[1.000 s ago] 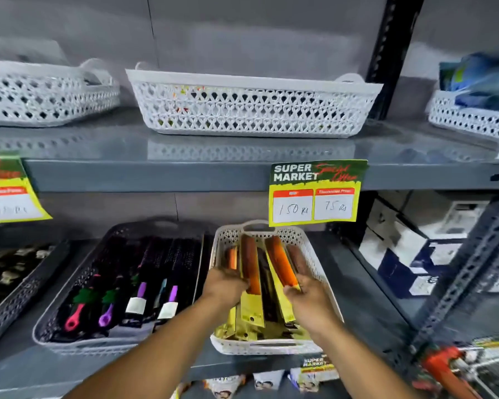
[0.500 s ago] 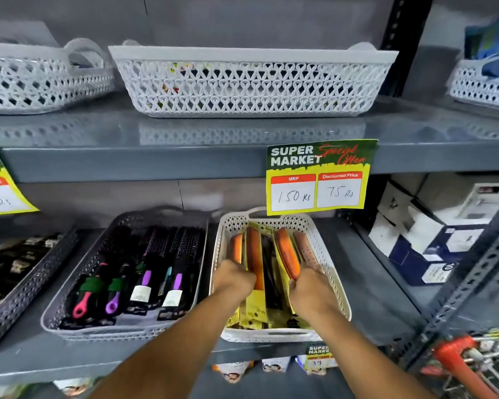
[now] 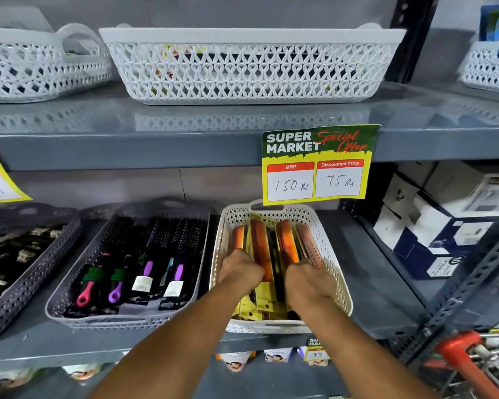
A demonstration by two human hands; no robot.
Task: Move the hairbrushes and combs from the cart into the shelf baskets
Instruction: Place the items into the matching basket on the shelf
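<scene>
A cream lattice basket (image 3: 333, 263) stands on the middle shelf and holds several orange and brown combs (image 3: 284, 243) in yellow card packs. My left hand (image 3: 241, 273) and my right hand (image 3: 307, 283) both reach into it, fingers curled down onto the packs, pressing the combs. To its left a grey basket (image 3: 69, 286) holds several hairbrushes (image 3: 156, 254) with pink, purple and green handles, lying side by side. The cart (image 3: 470, 367), with a red-orange handle, shows at the bottom right corner.
A yellow price tag (image 3: 317, 165) hangs from the upper shelf edge just above the cream basket. White baskets (image 3: 251, 67) sit on the upper shelf. A dark basket of hair clips (image 3: 15, 254) is far left. Boxes (image 3: 432, 223) fill the right bay behind a slotted post.
Both hands have pushed deeper into the cream basket and lowered the comb packs from a raised tilt to lying in it. The view has moved closer to the shelf.
</scene>
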